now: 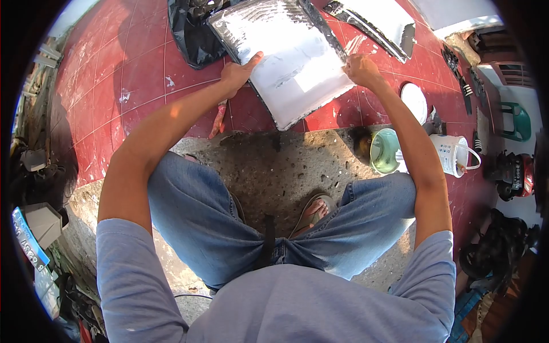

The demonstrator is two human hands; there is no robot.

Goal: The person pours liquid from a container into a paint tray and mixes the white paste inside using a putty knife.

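Note:
A dark-edged rectangular panel (303, 68), its face largely coated white, lies tilted on the red tiles at the top centre. My left hand (240, 73) holds its left edge, thumb laid over the white face. At the right edge, my right hand (361, 68) has its fingers curled around the rim. Streaky dark ridges show through the white near the panel's far end. A black plastic bag (197, 34) touches the area beside its left side. Below my left hand, a reddish tool handle (218, 119) rests on the tiles.
Another white-smeared panel (383, 20) lies at the upper right. A round white lid (413, 103), a greenish container (385, 151) and a white bucket (452, 153) are near my right forearm. A green chair (516, 121) stands far right. The tiled step (137, 103) ends before rough concrete.

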